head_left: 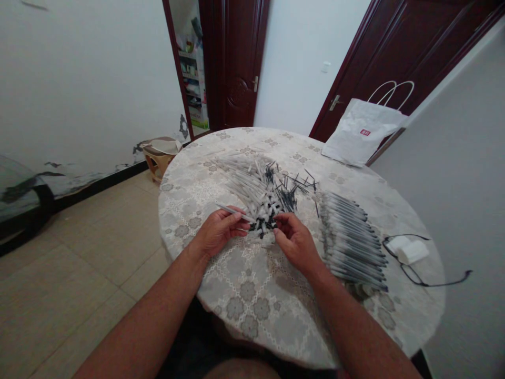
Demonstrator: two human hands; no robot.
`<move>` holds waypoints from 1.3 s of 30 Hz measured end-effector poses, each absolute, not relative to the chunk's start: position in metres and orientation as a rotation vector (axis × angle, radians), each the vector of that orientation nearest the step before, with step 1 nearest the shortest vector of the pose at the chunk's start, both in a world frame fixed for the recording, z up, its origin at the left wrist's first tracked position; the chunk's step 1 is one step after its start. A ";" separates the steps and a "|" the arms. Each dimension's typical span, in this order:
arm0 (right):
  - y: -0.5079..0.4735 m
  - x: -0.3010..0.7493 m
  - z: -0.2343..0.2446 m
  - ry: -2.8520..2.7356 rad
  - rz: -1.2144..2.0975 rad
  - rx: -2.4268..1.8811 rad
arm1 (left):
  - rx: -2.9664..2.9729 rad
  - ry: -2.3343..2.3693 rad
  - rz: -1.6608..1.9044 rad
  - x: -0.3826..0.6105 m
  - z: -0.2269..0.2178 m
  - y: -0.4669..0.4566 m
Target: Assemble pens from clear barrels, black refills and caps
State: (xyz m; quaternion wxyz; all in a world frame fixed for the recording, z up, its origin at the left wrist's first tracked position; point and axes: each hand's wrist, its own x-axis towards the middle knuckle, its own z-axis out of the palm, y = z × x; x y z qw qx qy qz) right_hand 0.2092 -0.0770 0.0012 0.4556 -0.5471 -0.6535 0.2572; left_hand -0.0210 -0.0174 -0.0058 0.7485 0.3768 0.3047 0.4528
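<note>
My left hand [221, 230] pinches a slim pale pen barrel [236, 211] between thumb and fingers, and the barrel points out to the left. Over the right side of a small heap of white and black pen parts [265, 217], my right hand [294, 239] has its thumb and fingers drawn together; whatever is between them is too small to make out. Behind the hands lies a loose fan of translucent pen barrels [242, 179]. Thin black rods [287, 197], perhaps refills, are scattered to its right. A neat stack of pens with dark tips [349, 237] lies beside my right forearm.
A patterned cloth covers the round table [248, 300]. Black-framed glasses [418, 281] and a white packet [408, 250] lie at the right edge. A white paper bag [361, 131] stands at the back right. A stool [160, 155] is on the floor beyond the table's left side.
</note>
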 end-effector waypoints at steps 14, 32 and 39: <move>-0.077 0.184 -0.006 -1.208 1.061 -1.191 | 0.986 0.710 0.932 -0.018 -0.011 -0.019; -0.076 0.184 -0.005 -1.224 1.053 -1.193 | 1.005 0.739 0.926 -0.018 -0.008 -0.021; -0.077 0.186 -0.007 -1.281 0.996 -1.213 | 1.023 0.753 0.925 -0.018 -0.008 -0.021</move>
